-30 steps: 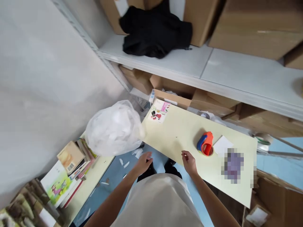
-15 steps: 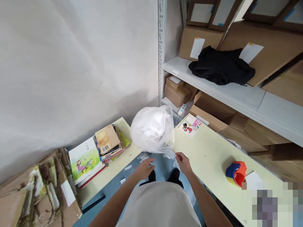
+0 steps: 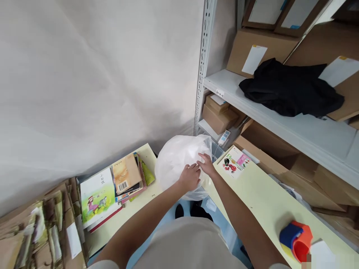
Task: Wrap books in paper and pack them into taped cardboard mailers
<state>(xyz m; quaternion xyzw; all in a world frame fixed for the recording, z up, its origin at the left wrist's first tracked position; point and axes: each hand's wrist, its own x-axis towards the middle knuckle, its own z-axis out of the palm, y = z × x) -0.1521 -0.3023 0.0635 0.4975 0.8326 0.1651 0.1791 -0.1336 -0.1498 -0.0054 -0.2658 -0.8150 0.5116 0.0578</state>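
A bulging, translucent white plastic bag stands upright in the gap between the two tables, with pale contents that I cannot make out. My left hand lies over its near side, fingers curled into the film. Close beside it, my right hand has its thumb and bent fingers on the bag's right part, apparently pinching the plastic. The fingertips of both hands nearly meet. What lies under the left palm is hidden.
Stacked books and a picture book rest on the left table, beside flattened cardboard. On the right table are a booklet and a coloured holder. Shelving bears boxes and black cloth.
Both hands have moved forward and up from below the bag onto its near side, and closer together. The view has shifted slightly to the left.
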